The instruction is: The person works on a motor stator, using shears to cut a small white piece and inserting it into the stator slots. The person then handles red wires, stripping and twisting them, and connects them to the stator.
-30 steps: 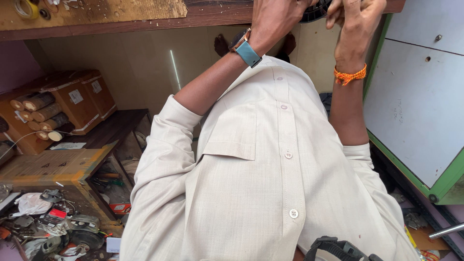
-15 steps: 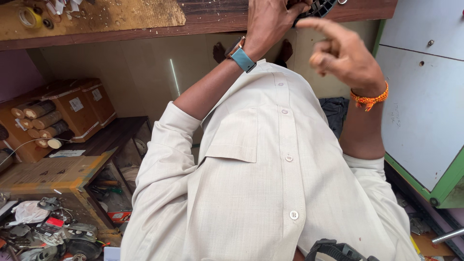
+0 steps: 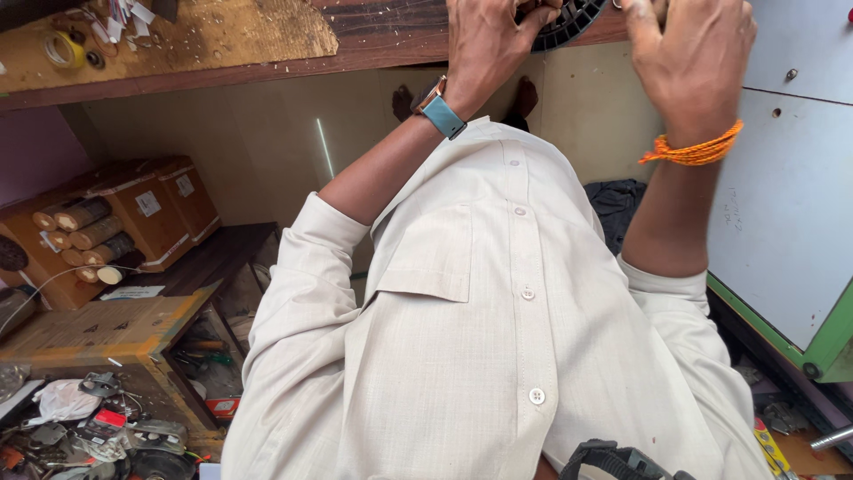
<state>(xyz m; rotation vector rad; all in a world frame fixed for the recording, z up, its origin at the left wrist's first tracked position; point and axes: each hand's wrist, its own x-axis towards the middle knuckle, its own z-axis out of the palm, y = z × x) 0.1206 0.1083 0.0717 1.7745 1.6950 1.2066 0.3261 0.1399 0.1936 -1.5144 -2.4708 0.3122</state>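
Note:
Both my hands are raised at the top of the view, over the edge of a wooden bench. My left hand, with a blue-strapped watch on its wrist, is closed on a black ribbed round part that is mostly cut off by the frame edge. My right hand, with an orange thread band on its wrist, is curled just to the right of that part. Its fingertips are out of view, so what it holds is hidden. My cream shirt fills the middle of the view.
A yellow tape roll and scraps lie on the bench top. Wooden boxes holding rolls and a crate stand at the left, with a pile of tools and metal parts below. A grey cabinet with a green frame stands at the right.
My right hand has gone from spread, pointing fingers to a curled pose up beside the black part. My left hand has stayed on that part.

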